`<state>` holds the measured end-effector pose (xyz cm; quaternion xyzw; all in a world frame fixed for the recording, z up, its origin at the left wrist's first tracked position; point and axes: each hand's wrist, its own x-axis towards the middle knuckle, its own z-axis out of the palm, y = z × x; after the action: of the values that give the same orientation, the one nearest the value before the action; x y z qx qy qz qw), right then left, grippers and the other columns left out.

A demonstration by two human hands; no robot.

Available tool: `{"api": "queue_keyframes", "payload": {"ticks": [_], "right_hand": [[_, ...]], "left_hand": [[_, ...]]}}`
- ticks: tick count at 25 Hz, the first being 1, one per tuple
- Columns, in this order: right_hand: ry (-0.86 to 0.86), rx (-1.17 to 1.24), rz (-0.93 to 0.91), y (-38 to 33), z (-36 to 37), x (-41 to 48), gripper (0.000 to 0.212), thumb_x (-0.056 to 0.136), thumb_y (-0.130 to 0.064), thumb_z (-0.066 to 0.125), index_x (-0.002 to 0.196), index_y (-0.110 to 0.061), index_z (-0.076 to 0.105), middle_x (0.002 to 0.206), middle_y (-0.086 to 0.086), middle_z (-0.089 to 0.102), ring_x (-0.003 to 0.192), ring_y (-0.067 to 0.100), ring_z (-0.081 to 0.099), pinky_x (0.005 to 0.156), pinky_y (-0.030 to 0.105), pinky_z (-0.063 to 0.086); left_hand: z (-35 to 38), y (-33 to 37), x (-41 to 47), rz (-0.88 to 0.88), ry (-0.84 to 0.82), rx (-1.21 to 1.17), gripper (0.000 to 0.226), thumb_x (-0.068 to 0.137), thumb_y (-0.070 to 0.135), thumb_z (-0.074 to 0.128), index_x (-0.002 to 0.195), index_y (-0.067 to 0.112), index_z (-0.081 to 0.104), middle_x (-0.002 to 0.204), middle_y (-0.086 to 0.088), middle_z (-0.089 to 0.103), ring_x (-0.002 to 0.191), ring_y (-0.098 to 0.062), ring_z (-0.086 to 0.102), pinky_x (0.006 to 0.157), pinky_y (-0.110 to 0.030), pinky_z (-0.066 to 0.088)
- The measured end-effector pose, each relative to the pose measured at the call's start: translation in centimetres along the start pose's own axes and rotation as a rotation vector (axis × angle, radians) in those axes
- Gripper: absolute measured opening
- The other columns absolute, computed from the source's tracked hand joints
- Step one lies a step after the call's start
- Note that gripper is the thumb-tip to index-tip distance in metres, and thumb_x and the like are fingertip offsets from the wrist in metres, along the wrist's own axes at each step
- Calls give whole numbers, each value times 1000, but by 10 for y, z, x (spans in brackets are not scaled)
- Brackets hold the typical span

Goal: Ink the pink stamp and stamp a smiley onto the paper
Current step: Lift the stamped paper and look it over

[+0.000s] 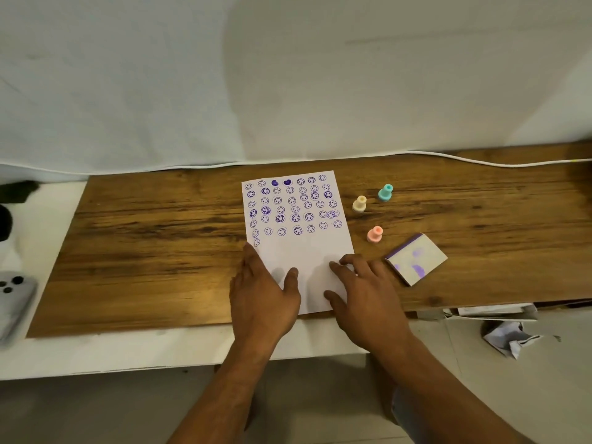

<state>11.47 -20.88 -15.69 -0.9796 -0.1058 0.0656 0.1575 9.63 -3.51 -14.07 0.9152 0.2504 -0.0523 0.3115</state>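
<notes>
Beside the paper [298, 238], pink stamp [374, 234] stands upright, untouched.

Both bare forearms reach forward. The left hand [262, 296] lies flat, fingers together. The right hand [365, 290] rests palm-down, fingers spread.

Left hand [262, 302] and right hand [368, 299] bare, without rings or watch; both forearms uncovered; a patch of pale blue fabric shows just beside the right forearm, well below the paper [301, 251].
</notes>
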Motion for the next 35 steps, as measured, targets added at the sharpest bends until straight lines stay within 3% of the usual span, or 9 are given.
{"api": "queue_keyframes", "payload": {"ticks": [4,7,9,11,14,18,21,25,35], "right_hand": [[9,-8,-1,-2,-1,0,59,95,-50,65,148,-27,53,154,2,48,136,28,44,108,44,46],[-24,10,-1,0,-2,1,59,96,-52,61,150,-29,51,156,-1,45,136,25,41,110,44,46],[-23,19,-2,3,-2,2,58,96,-52,62,149,-30,52,155,-2,45,135,25,42,109,44,47],[-17,37,-5,4,0,2,56,96,-51,62,146,-30,55,153,-3,48,134,24,43,107,42,48],[16,124,37,5,0,4,52,95,-50,64,143,-30,58,147,-4,53,130,20,47,103,38,48],[107,382,220,1,-3,9,55,94,-47,69,144,-30,52,143,-4,55,126,20,53,97,42,53],[194,633,337,3,-12,18,49,94,-44,69,139,-33,52,129,-15,58,110,10,57,83,31,55],[219,956,464,11,-25,28,14,90,-39,76,100,-42,66,95,-28,64,91,4,64,60,17,51],[230,1095,436,9,-35,31,16,87,-31,81,81,-39,68,72,-34,68,74,-15,63,48,5,46]], "left_hand": [[-9,8,11,-26,-8,-463,82,91,45,69,158,29,25,147,10,59,133,-16,57,106,-38,49],[-22,-3,34,-283,83,-922,58,84,26,82,136,18,56,116,5,76,110,-19,72,97,-39,56],[-26,-15,42,-374,31,-889,23,84,17,81,105,19,73,101,2,80,98,-24,76,92,-41,59],[-24,-23,41,-322,4,-686,14,87,13,75,87,27,73,92,6,78,91,-22,75,86,-36,59],[-21,-23,38,-218,74,-569,19,91,10,69,101,26,75,92,9,76,91,-19,74,81,-27,51],[-25,-25,48,-240,82,-782,17,93,9,70,93,25,74,80,17,79,77,-3,74,78,-29,56],[-28,-25,49,-245,9,-926,20,93,8,69,101,25,77,97,11,82,93,-13,76,85,-35,58],[-28,-25,49,-201,-5,-946,21,94,8,68,98,27,77,93,16,81,89,-9,77,77,-25,58],[-28,-23,50,-200,31,-938,21,94,12,70,110,24,76,93,18,80,88,-4,76,66,-12,56]]}}
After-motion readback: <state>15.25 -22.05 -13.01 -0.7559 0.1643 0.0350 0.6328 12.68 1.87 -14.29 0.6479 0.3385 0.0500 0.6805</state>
